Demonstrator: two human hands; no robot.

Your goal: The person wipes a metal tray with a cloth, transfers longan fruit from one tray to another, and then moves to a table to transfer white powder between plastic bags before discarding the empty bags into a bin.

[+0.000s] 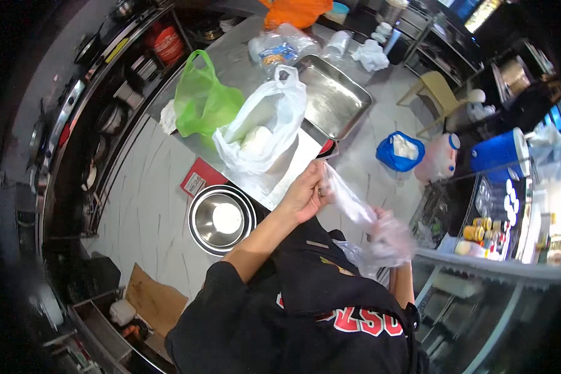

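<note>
- The clear plastic (pixel 353 202) is in the air in front of the person's chest, drawn out between both hands, seemingly to keep the thin film from folding on itself.
- The left hand (pixel 306 192) has its fingers bent in and pinches the upper end of the plastic, probably to anchor it.
- The right hand (pixel 383 229) is blurred behind or inside the bunched lower part; whether its fingers are spread or closed, I cannot tell.
- Just beyond the left hand, a white plastic bag (pixel 283 103) gapes on the near part of the steel table (pixel 234 47), a pale bundle (pixel 255 138) in it; its loose handles stand up and could snag a reaching hand.
- The green bag (pixel 206 103) touches its left side, crowding that part of the table.
- The metal tray (pixel 330 93) lies to its right.
- Nested bowls (pixel 223 219), near the left forearm, seem likely to get knocked by a low elbow.
- A red box (pixel 199 176) is beside them.
- Off to the right, a blue bag (pixel 400 151) sits beside a pinkish jug (pixel 438 159).
</note>
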